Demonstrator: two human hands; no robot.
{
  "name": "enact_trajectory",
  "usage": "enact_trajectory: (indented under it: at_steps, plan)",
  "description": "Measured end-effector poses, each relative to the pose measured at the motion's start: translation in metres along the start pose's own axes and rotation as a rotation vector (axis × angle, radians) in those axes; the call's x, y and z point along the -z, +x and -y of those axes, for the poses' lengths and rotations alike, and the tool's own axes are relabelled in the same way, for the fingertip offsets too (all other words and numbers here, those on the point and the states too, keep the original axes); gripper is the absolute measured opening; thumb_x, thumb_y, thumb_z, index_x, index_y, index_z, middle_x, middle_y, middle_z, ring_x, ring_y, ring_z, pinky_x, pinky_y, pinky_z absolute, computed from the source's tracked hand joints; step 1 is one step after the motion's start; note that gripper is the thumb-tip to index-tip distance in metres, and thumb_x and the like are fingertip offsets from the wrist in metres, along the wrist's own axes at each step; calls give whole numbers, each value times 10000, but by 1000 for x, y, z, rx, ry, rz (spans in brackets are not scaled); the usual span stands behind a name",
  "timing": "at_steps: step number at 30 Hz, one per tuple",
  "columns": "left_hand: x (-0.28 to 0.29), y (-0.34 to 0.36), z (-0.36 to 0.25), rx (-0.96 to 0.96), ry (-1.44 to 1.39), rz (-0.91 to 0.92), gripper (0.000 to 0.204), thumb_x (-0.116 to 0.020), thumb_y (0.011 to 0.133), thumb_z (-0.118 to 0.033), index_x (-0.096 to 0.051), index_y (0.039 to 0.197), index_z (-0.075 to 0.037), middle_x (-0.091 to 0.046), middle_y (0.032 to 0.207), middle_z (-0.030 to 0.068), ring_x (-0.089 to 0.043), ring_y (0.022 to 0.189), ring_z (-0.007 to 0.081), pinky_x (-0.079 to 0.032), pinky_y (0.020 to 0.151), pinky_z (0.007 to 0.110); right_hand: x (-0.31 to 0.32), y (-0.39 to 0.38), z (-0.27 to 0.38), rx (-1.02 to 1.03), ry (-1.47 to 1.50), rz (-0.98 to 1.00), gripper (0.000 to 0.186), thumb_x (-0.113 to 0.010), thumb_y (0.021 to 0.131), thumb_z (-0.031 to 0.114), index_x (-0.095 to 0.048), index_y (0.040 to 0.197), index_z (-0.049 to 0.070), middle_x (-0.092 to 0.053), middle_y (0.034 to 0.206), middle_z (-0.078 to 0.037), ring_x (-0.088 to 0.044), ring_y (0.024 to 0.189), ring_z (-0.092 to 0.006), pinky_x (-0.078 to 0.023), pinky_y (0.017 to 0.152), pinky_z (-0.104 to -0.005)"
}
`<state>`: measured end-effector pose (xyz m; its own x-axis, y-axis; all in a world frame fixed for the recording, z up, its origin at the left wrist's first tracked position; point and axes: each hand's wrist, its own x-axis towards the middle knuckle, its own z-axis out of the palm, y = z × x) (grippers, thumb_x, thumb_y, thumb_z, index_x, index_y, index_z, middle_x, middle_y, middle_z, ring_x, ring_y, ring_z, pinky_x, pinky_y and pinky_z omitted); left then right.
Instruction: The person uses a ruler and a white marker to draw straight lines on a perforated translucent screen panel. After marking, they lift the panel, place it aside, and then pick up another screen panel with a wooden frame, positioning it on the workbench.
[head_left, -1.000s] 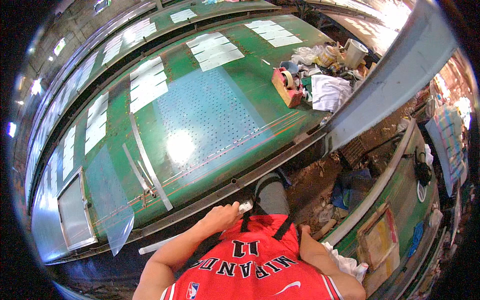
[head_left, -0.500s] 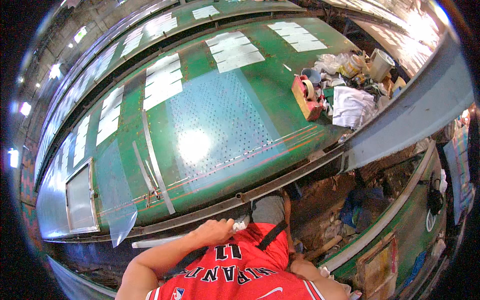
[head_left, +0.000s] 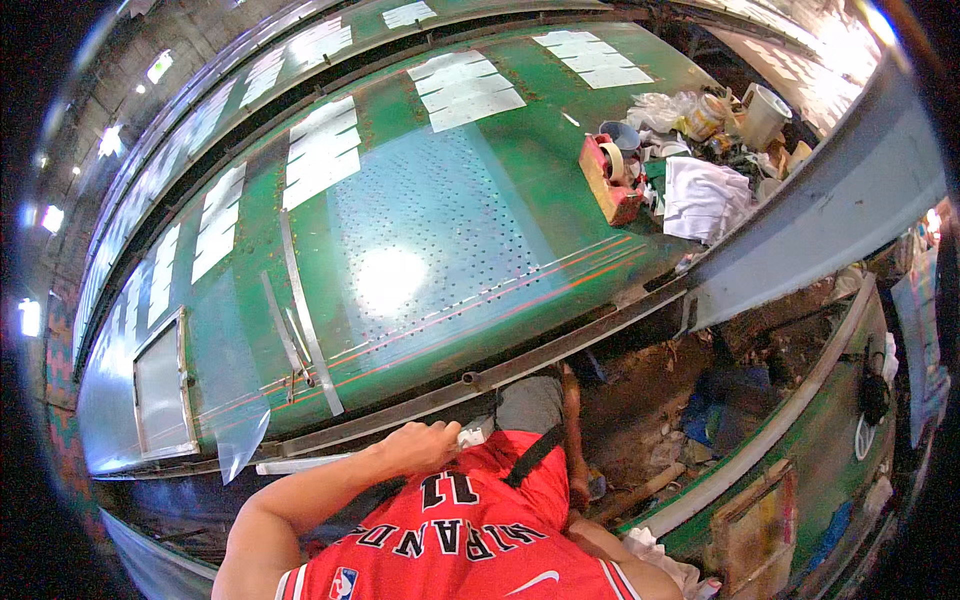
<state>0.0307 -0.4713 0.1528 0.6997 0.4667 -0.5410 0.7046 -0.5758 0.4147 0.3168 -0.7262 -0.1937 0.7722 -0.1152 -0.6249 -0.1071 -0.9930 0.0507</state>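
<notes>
My left hand [head_left: 422, 447] is closed in front of the red jersey, near the table's front edge. A pale, light-coloured end of a long bar [head_left: 476, 433] sticks out past its fingers. Left of the forearm a straight whitish length [head_left: 300, 466] shows, seemingly the same bar, partly hidden by the arm. What kind of bar it is I cannot make out. My right arm [head_left: 600, 540] hangs down at my side; its hand is low, dark and not clear. The long green table [head_left: 545, 190] carries a bluish clear sheet with dark dots [head_left: 440, 230].
White printed sheets [head_left: 465, 90] lie in rows. Metal strips [head_left: 302, 300] and a framed screen [head_left: 162, 390] are at the left. A red box with tape [head_left: 612, 185], white cloth [head_left: 705, 195] and a bucket [head_left: 765, 115] crowd the right end. Another green table [head_left: 850, 480] stands at right.
My left hand and the bar have shifted slightly up and left in the picture. The left hand stays closed. The whole view has tilted a little.
</notes>
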Motion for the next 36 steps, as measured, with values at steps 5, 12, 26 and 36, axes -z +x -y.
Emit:
enact_trajectory:
  at_steps: [5,12,26,36]
  plan:
    - [-3,-3,-2,-5,1,14,420,-548,1018,-413,-518,1093,-1,-691,969,270,-695,841,478,-570,716,570,-10,3,-3,16,33,-6,279,-555,1001,122,-559,1263,27,-594,804,-73,-612,656,-215,-529,586,-380]
    - [-9,-10,-4,-24,44,-43,356,-526,1023,-372,-511,1100,-25,-689,936,257,-708,782,447,-584,635,541,2,42,5,37,542,-126,333,-551,1012,128,-531,1329,27,-574,806,-68,-606,656,-211,-532,586,-377]
    - [-21,-1,-6,-41,-28,-47,349,-520,1022,-356,-522,1078,-12,-711,855,267,-713,775,468,-573,662,575,199,-240,236,1330,664,945,234,-551,1064,141,-591,1270,37,-649,824,-60,-688,722,-158,-576,611,-299]
    - [7,-10,-15,73,-123,-98,340,-550,1008,-322,-513,1080,8,-707,815,268,-713,774,458,-564,663,566,193,-282,238,1484,313,986,224,-501,1054,93,-638,1219,27,-673,988,-59,-664,975,-140,-526,840,-300]
